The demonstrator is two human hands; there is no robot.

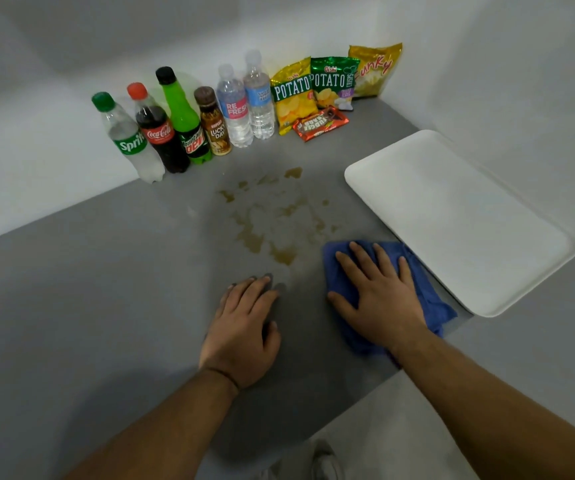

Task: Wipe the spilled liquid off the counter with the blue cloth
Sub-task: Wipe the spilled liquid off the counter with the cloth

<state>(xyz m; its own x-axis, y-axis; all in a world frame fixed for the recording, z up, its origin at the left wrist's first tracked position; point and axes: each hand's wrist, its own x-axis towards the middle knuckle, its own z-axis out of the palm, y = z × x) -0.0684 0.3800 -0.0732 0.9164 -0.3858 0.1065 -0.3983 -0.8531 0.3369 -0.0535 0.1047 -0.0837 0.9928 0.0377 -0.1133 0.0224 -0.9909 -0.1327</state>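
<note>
The matte grey counter is marked by blotchy amber-brown spilled liquid. The crumpled cloth is deep blue, and the rectangular plastic tray is plain white. The clear plastic Sprite bottle has a green cap and label. The dark-brown cola bottle has a red cap and label. The slim neon-green soda bottle wears a black cap. The foil potato chip bag is yellow with a green band.

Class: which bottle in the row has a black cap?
The bright green Mountain Dew bottle, third from the left; the others' caps are green, red, brown or clear.
</note>
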